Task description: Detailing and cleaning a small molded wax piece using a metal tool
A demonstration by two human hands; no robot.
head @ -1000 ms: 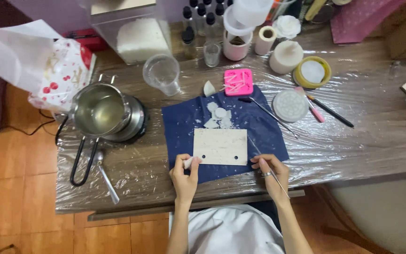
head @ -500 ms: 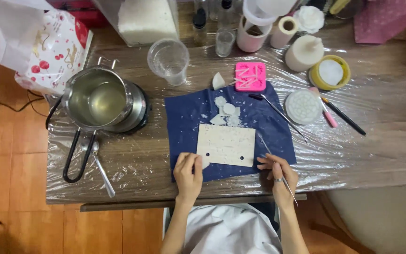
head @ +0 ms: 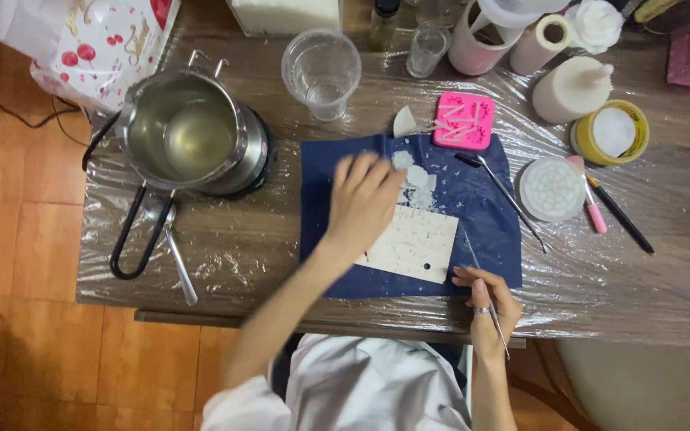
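Note:
A cream rectangular slab (head: pixel 417 243) with a small hole lies on a dark blue cloth (head: pixel 489 215) at the table's near edge. My left hand (head: pixel 361 199) is stretched over the slab's upper left corner, fingers spread, reaching toward a pile of white wax flakes (head: pixel 415 175); it holds nothing that I can see. My right hand (head: pixel 485 299) rests at the cloth's lower right corner and grips a thin metal tool (head: pixel 481 275) that points up along the slab's right edge. A pink silicone mould (head: pixel 463 120) sits at the cloth's far edge.
A steel pot of clear liquid (head: pixel 189 140) stands on a hotplate at left, a spoon (head: pixel 171 243) beside its black handle. A clear plastic cup (head: pixel 321 72), a round white mould (head: pixel 551 187), a yellow-rimmed tin (head: pixel 612 132), a cream candle (head: pixel 573 88) and a black pencil (head: pixel 620 215) lie on the plastic-covered table (head: pixel 648 279).
My left hand left the slab's lower left corner and reached up across it toward the wax flakes. The right hand stayed at the cloth's corner with the tool.

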